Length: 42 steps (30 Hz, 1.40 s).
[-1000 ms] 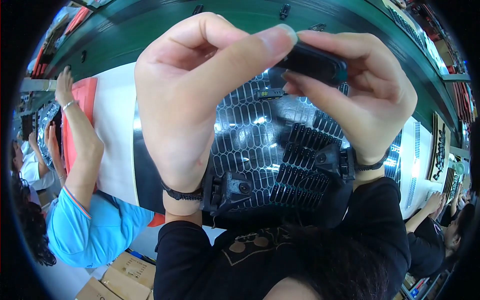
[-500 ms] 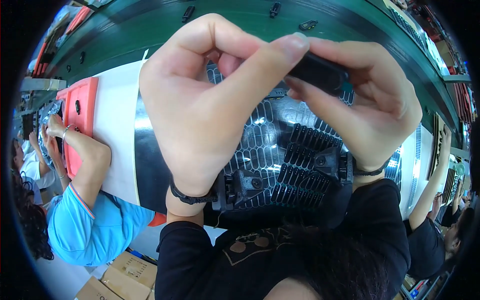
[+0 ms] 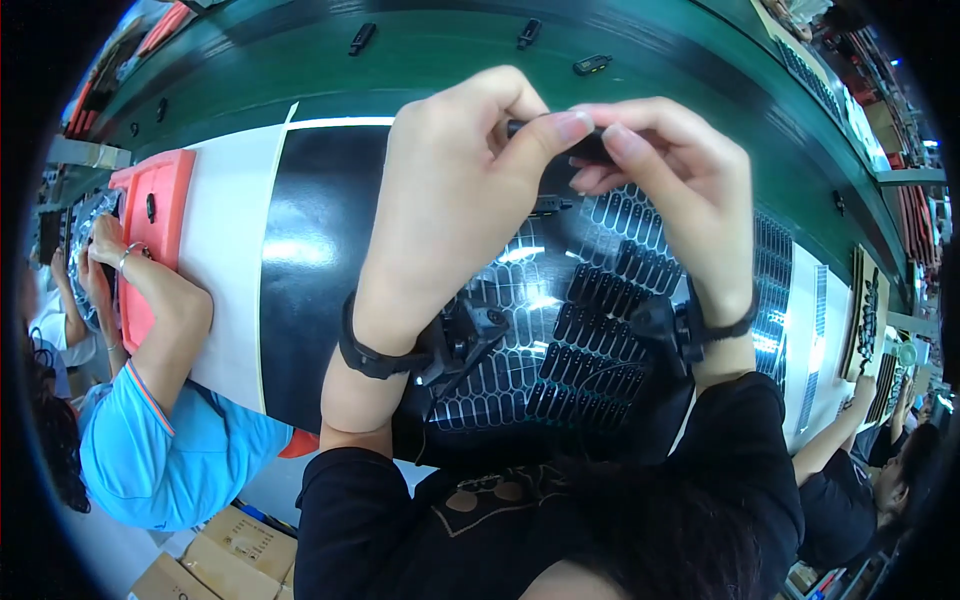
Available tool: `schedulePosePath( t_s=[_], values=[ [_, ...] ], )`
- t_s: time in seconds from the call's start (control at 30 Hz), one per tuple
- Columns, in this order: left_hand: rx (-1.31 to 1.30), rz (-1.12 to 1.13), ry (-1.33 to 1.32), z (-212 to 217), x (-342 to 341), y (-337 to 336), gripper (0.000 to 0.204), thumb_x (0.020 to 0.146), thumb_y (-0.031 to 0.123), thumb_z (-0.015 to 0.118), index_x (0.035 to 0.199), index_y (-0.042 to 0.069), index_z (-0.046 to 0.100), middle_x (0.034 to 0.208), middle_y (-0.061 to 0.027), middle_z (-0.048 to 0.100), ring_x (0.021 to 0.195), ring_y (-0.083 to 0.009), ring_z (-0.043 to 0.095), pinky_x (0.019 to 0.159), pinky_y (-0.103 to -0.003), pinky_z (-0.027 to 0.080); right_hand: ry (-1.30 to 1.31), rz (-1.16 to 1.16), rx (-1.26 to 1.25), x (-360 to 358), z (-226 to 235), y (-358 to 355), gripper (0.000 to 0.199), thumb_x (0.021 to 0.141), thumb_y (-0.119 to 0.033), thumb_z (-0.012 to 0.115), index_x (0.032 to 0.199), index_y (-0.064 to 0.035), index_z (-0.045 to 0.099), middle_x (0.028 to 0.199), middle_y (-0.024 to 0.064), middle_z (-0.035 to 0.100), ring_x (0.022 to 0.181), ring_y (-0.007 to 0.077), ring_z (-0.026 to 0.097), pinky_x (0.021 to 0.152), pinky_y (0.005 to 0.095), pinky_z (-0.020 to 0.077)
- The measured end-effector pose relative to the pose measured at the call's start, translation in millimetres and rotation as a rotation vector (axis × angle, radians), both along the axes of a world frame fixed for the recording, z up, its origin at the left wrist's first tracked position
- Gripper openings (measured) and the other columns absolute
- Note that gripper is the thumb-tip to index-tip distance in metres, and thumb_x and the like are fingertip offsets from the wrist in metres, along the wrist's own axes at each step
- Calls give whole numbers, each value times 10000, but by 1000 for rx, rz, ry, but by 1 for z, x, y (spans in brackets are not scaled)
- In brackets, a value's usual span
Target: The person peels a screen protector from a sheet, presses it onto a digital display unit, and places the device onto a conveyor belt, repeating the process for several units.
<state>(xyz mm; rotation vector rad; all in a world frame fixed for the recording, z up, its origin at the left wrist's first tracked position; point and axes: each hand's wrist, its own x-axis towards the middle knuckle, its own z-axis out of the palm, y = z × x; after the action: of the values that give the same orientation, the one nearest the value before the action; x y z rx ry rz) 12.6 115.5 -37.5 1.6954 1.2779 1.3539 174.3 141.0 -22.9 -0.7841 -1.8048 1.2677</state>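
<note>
A small, black, oblong device (image 3: pixel 590 150) is held up over the work table between my two hands. My left hand (image 3: pixel 465 165) pinches one end, its thumb laid along the top and its fingers curled underneath. With thumb and fingertips, my right hand (image 3: pixel 685 165) grips the other end. The fingers hide most of the device, so its details do not show. Below the hands, another slim black device (image 3: pixel 550 206) lies on the dark mat (image 3: pixel 325 190). Clear sheets with rows of black oval pieces (image 3: pixel 600 340) spread out beneath my wrists.
Beyond the mat runs a green conveyor belt (image 3: pixel 450 60) carrying several small black devices. At left, a co-worker in a blue shirt (image 3: pixel 190 450) works by a red tray (image 3: pixel 165 230). Another person in black (image 3: pixel 850 505) sits at right. Black wrist mounts (image 3: pixel 470 335) are strapped to my forearms.
Both hands have drawn away from the camera and closer together. The black device has turned and is now mostly covered by fingers. The left hand has shifted to the right.
</note>
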Motion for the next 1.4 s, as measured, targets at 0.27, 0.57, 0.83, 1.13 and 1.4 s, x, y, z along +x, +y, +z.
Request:
schedulePosePath(
  t_s=[0.27, 0.57, 0.83, 1.13, 1.4],
  values=[
    [-30, 167, 647, -21, -11, 5, 237, 717, 230, 625, 811, 21, 566, 563, -46, 513, 473, -143, 474, 459, -250, 357, -692, -126, 186, 65, -68, 127, 235, 770, -157, 570, 984, -58, 573, 870, 53, 594, 814, 148, 567, 714, 264, 461],
    [-41, -159, 608, -35, 37, 9, 204, 656, 155, 641, 751, 0, 550, 691, -127, 551, 692, -277, 550, 615, -342, 437, -784, 115, 497, 11, -137, 247, 280, 690, -207, 644, 855, -8, 535, 762, 123, 564, 672, 245, 556, 611, 328, 451],
    [51, -398, 539, -63, 68, 10, 118, 645, 36, 601, 721, -21, 532, 744, -143, 518, 774, -289, 515, 679, -352, 431, -839, -44, 935, 72, -103, 188, 332, 731, -272, 607, 890, 12, 537, 839, 134, 571, 738, 229, 552, 694, 330, 438],
    [339, -495, 666, -92, 105, 10, 70, 656, 14, 499, 702, -22, 539, 760, -133, 530, 772, -258, 525, 688, -329, 444, -890, -10, -192, 100, -85, 58, 370, 853, -375, 417, 873, -19, 515, 661, 53, 491, 582, 113, 433, 565, 243, 381],
    [276, -471, 597, -96, 120, 15, 94, 618, -7, 582, 695, -10, 530, 704, -110, 523, 705, -263, 527, 648, -333, 441, -918, -11, -78, 100, -89, 53, 331, 861, -342, 410, 835, -27, 509, 671, 53, 488, 597, 127, 443, 587, 245, 386]
  ],
)
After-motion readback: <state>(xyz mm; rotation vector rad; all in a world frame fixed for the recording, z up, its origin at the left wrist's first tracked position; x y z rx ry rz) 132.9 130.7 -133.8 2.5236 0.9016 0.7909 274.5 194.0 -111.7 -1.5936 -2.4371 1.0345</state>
